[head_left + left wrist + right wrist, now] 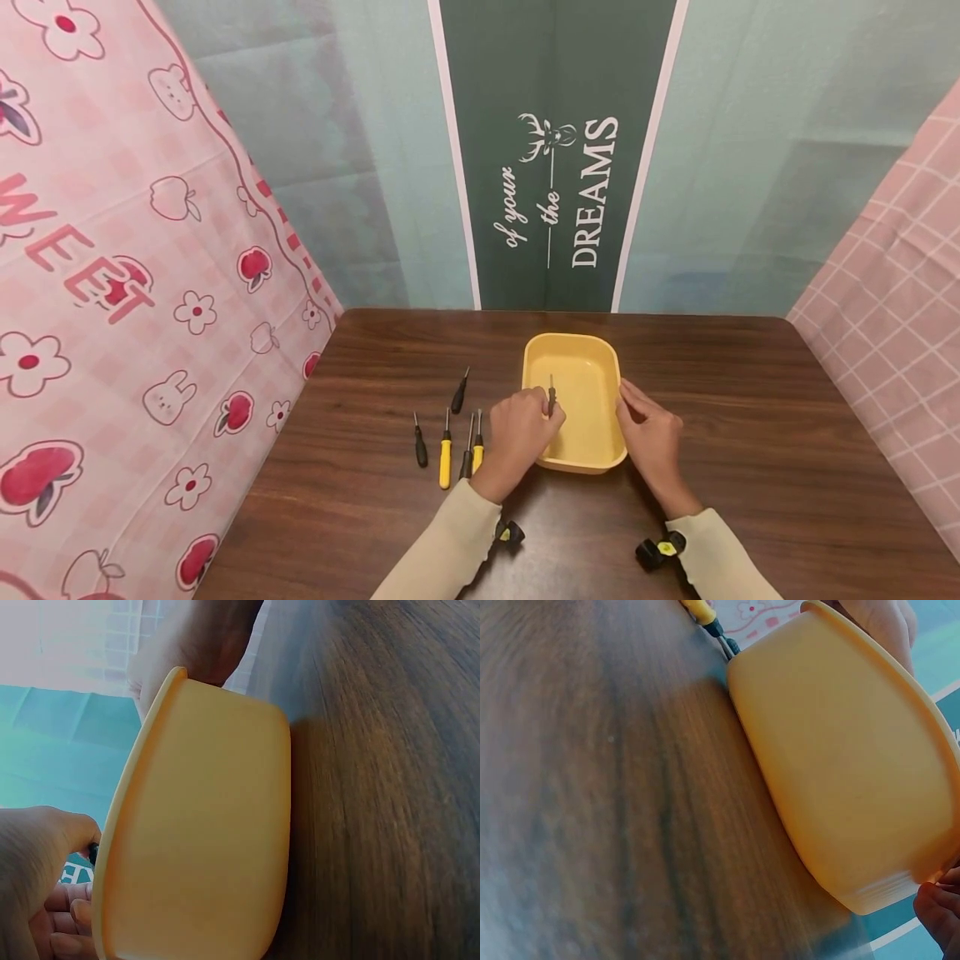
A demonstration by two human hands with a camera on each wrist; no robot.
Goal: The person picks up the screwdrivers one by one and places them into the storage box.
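A yellow rectangular tub (587, 454) stands on the wooden table, its inside facing up. My left hand (522, 429) is over the tub's left side and pinches a small black screwdriver (552, 398), its thin shaft pointing toward the far wall. At the opposite side, my right hand (655, 433) holds the tub's right rim between thumb and fingers. In the left wrist view, the tub's wall (202, 825) hides most of the screwdriver; only a dark bit of handle shows between the fingers. The right wrist view shows right-hand fingertips (937, 907) against the tub's lower corner.
Left of the tub lie several screwdrivers: a black one (459, 395) farthest back, another black one (421, 446) at the left, a yellow-handled one (446, 458), and two more partly behind my left wrist. Patterned cloths hang around the table (750, 417).
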